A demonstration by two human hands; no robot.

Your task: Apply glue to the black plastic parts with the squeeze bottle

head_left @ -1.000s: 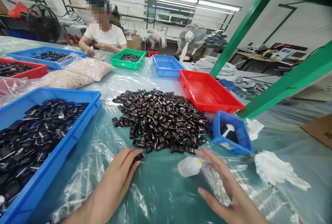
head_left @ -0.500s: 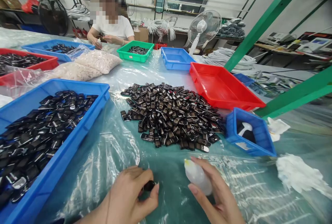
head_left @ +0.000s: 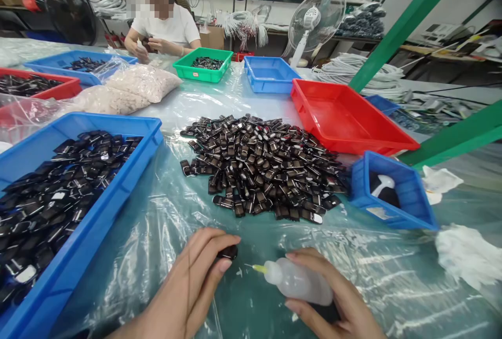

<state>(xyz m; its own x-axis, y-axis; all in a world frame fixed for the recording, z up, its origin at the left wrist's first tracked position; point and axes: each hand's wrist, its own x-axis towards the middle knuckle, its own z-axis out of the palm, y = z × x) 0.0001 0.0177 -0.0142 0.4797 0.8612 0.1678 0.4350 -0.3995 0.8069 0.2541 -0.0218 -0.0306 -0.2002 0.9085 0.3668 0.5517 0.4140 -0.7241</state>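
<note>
Between the thumb and fingers of my left hand [head_left: 196, 271] is a small black plastic piece [head_left: 228, 252], partly hidden by the fingers. My right hand [head_left: 333, 297] is wrapped round a translucent squeeze bottle [head_left: 301, 280] with a yellow needle tip [head_left: 259, 268]. The bottle lies nearly level, its needle pointing left toward the black piece, with a gap between them. Beyond both hands spreads a heap of small black plastic pieces [head_left: 259, 166] on the plastic-covered table. More such pieces fill the large blue tray [head_left: 129, 182] to my left.
A red tray [head_left: 345, 114] and a small blue bin [head_left: 392, 192] holding a white-handled tool stand right of the heap. Crumpled white tissue [head_left: 468, 255] lies at far right. A green post [head_left: 408, 30] slants upward there. Across the table, a person [head_left: 160, 30] works behind a green tray [head_left: 204, 65].
The bottle has tipped from pointing up and away to pointing left, its needle now showing. My left hand has raised the black piece slightly. The view has tilted down a little.
</note>
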